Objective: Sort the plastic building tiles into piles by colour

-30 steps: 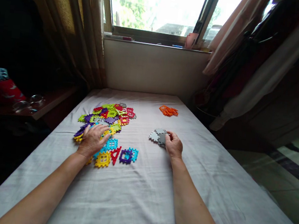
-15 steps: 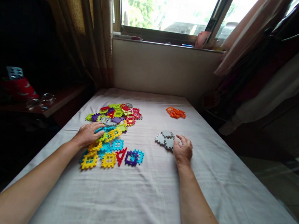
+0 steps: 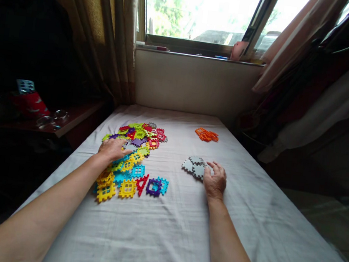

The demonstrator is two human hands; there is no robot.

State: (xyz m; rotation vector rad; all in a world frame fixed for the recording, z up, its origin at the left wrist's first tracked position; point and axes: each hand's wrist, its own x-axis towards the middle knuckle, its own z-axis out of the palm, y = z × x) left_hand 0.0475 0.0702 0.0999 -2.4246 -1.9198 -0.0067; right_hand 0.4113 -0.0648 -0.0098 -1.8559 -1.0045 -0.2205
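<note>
My left hand [image 3: 111,149] reaches over the left side of a mixed pile of toothed plastic building pieces, its thumb apart from the fingers. Under and around it lie purple, lime, grey and yellow pieces; the fingertips partly cover them. My right hand [image 3: 215,180] rests on the sheet, fingers apart and slightly bent, at the right edge of a small group of grey pieces [image 3: 194,167]. Nearer to me are yellow square frames [image 3: 127,188], a red triangle frame [image 3: 141,185] and a purple square frame [image 3: 153,187] overlapping a light blue one [image 3: 163,185].
Orange pieces [image 3: 206,134] lie in a heap at the far right of the sheet-covered surface [image 3: 175,236]. Beyond it are a low wall and a window sill with a pink cup [image 3: 238,51]. A dark side table on the left holds a red container [image 3: 32,105] and glasses [image 3: 52,119].
My left hand has moved away from me, from the light blue and yellow pieces toward the purple and grey ones. My right hand stays beside the grey pieces. The view has shifted slightly.
</note>
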